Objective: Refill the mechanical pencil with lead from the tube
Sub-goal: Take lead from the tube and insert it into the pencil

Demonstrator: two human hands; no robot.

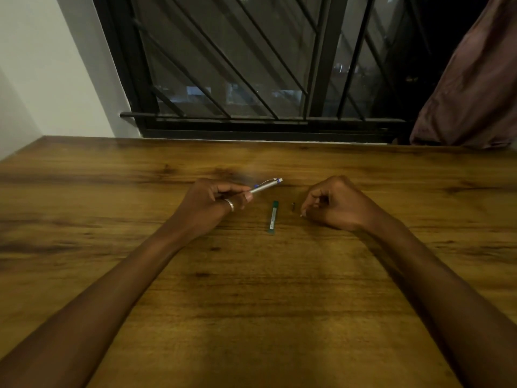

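Observation:
My left hand [212, 200] grips the silver mechanical pencil [267, 185] by its lower end; the pencil slants up to the right, and its blue-and-white top end is free in the air. The green lead tube [273, 217] lies flat on the wooden table [251, 289] between my hands, lengthwise away from me. A small dark cap [293, 206] lies on the table just right of the tube. My right hand [333, 204] rests on the table with fingers curled, its fingertips next to the cap. Whether it pinches something small is hidden.
A barred black window frame [251, 116] runs along the table's far edge. A brownish curtain [472, 88] hangs at the far right. A white wall [42, 79] stands at the left. A ring sits on my left thumb.

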